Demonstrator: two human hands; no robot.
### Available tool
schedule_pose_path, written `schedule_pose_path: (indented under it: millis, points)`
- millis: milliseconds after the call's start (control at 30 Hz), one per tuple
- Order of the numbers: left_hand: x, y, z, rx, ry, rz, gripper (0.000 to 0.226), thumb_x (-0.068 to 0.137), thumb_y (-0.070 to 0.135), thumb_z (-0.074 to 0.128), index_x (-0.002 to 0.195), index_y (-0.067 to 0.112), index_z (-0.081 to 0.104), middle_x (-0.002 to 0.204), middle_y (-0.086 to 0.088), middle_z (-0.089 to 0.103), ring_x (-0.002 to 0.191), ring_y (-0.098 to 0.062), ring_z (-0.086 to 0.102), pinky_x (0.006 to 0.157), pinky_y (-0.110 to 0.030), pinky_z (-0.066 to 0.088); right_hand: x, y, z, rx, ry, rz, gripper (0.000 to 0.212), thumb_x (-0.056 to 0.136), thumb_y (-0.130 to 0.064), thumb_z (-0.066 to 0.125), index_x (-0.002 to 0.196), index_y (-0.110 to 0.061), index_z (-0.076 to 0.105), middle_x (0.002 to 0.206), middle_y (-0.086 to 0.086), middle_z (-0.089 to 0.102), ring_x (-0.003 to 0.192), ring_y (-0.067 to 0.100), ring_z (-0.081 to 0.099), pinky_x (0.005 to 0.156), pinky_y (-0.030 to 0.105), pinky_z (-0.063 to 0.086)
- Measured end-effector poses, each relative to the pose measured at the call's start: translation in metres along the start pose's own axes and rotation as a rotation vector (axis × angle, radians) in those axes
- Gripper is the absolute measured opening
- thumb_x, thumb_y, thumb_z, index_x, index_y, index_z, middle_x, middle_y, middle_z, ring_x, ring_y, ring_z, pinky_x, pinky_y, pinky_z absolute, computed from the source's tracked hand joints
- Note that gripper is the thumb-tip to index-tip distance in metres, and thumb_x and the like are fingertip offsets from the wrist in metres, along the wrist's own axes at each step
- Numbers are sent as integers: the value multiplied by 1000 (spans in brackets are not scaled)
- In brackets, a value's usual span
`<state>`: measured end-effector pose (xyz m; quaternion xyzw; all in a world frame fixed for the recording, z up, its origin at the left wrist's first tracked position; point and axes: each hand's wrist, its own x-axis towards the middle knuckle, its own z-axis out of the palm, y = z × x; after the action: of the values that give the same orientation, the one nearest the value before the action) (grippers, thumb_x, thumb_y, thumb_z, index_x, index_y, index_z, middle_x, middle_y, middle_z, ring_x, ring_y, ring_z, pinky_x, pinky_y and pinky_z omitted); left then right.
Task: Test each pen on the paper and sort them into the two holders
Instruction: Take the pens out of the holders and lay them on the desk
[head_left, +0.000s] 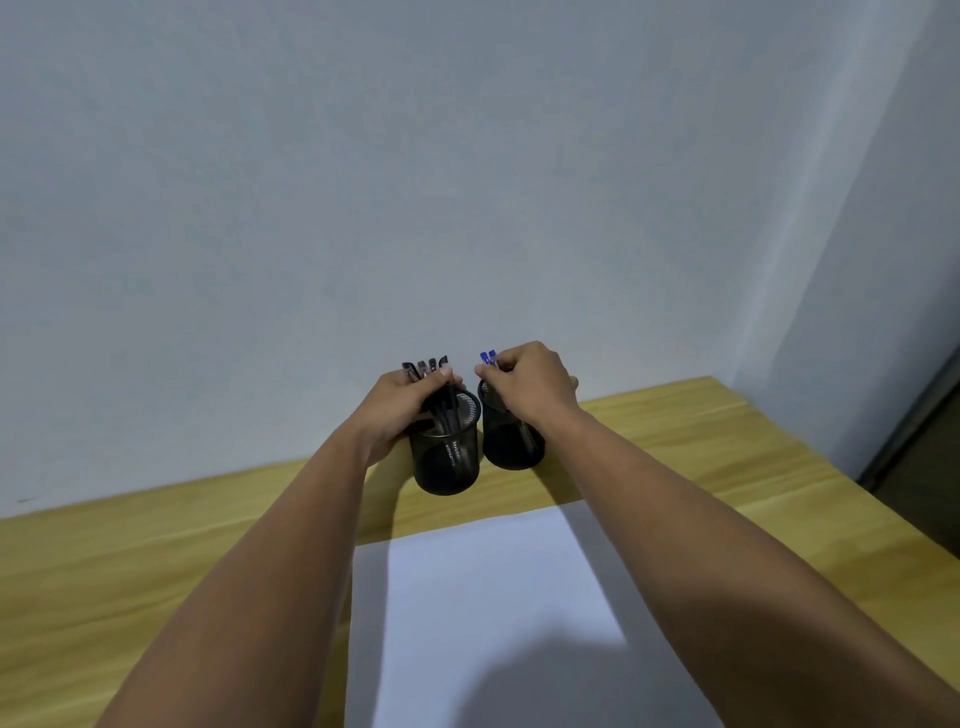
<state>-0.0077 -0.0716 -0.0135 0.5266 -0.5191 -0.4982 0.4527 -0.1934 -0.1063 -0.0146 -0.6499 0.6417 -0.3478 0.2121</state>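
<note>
Two black mesh pen holders stand side by side near the wall. The left holder (448, 462) has several black pens (427, 367) sticking out of it, and my left hand (402, 410) is closed around that bundle above the rim. The right holder (511, 447) has blue-capped pens (489, 357), and my right hand (530, 387) is closed on them over its rim. A white sheet of paper (498, 597) lies flat on the wooden table (130, 561) in front of the holders, between my forearms.
A pale wall rises right behind the holders. The table's right edge (852, 483) runs diagonally, with a dark doorway or furniture beyond it at far right. A shadow falls on the paper's near end.
</note>
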Motion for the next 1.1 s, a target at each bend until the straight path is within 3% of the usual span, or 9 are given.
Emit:
schedule_pose_path:
  millis: [100,200,333,467,533,667,800,900,1100]
  points:
    - [-1,4,3,0,20,37,34,104,34,54,108,4,71,109,-7,78,109,-24,71,91,-34,55,-1,-1,-3,-4,-11,1,41,98,-50,70,82,-14,77,84,-2,75,92,25,65,87,42,36]
    - [-6,11,8,57,78,80,38,108,35,45,109,4,66,105,-3,79,104,-21,73,78,-26,55,-1,-2,-6,-3,-19,6,42,98,-50,70,78,-13,74,83,-1,75,92,26,65,90,43,38]
    - [-16,22,17,-56,169,149,38,109,26,43,108,-8,60,101,-15,75,74,-15,73,63,-17,56,-4,-8,-16,35,11,-19,41,100,-49,68,73,-19,71,84,0,75,92,25,64,90,43,37]
    - [-17,36,15,-2,259,267,41,109,34,41,106,-1,62,102,-10,78,92,-20,76,80,-27,60,-10,-23,-37,102,81,-72,36,102,-50,65,92,-19,81,93,-1,78,91,20,58,88,40,32]
    - [-20,51,15,-36,289,301,36,109,33,41,103,5,62,101,-11,78,94,-23,76,77,-24,59,-14,-32,-50,154,122,-99,35,101,-51,66,98,-21,83,90,-6,75,95,17,58,91,40,35]
    - [-41,98,10,-138,344,367,35,109,35,40,108,6,60,98,-12,78,91,-23,77,86,-35,57,-26,-59,-81,273,184,-177,25,98,-48,71,86,-29,81,75,-21,64,96,17,65,91,41,48]
    - [-85,150,-6,-124,356,283,33,109,35,43,107,7,61,90,-13,76,81,-23,77,71,-35,60,-50,-100,-109,428,136,-225,39,97,-37,77,79,-3,76,69,10,69,66,16,54,69,30,43]
    - [-127,167,-24,29,329,192,30,107,34,46,104,8,61,87,-11,75,72,-18,75,70,-35,59,-75,-129,-116,477,25,-229,45,96,-32,79,83,11,69,70,7,51,67,17,49,67,28,43]
    - [-203,140,-66,197,379,-10,28,106,31,46,99,8,61,89,-13,74,67,-19,72,69,-32,58,-136,-155,-71,464,-241,-155,36,97,-28,79,96,8,76,78,11,67,69,20,66,61,30,55]
